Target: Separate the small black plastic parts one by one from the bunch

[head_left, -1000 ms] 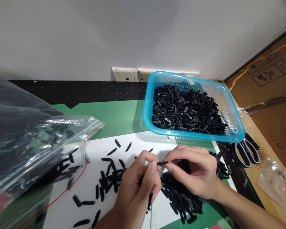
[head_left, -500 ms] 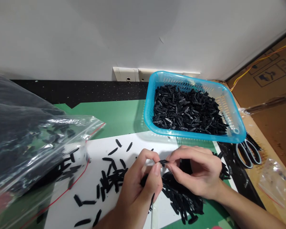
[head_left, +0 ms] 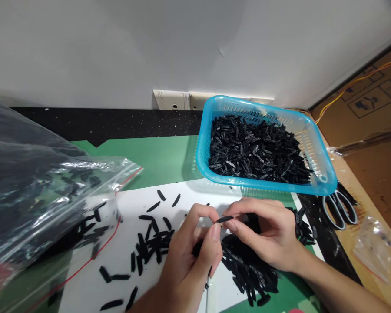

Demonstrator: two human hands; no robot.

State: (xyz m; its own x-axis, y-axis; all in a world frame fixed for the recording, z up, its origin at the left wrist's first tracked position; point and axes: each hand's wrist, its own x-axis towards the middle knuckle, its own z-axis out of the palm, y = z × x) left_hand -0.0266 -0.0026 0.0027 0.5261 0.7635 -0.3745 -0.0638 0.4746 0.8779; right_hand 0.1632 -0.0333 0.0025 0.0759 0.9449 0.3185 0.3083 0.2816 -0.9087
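Note:
My left hand and my right hand meet over a white sheet, and together they pinch one small black plastic piece between thumbs and forefingers. The left palm also cups a few more black pieces. Under and right of my hands lies a heap of black pieces. Loose black pieces are scattered on the sheet to the left.
A blue basket full of black pieces stands behind my hands. A clear zip bag of black pieces lies at the left. Scissors and a small plastic bag lie at the right. Cardboard stands at the far right.
The hands stay almost in place; the small black piece between the fingertips has shifted slightly up, and the fingers have adjusted their pinch on it.

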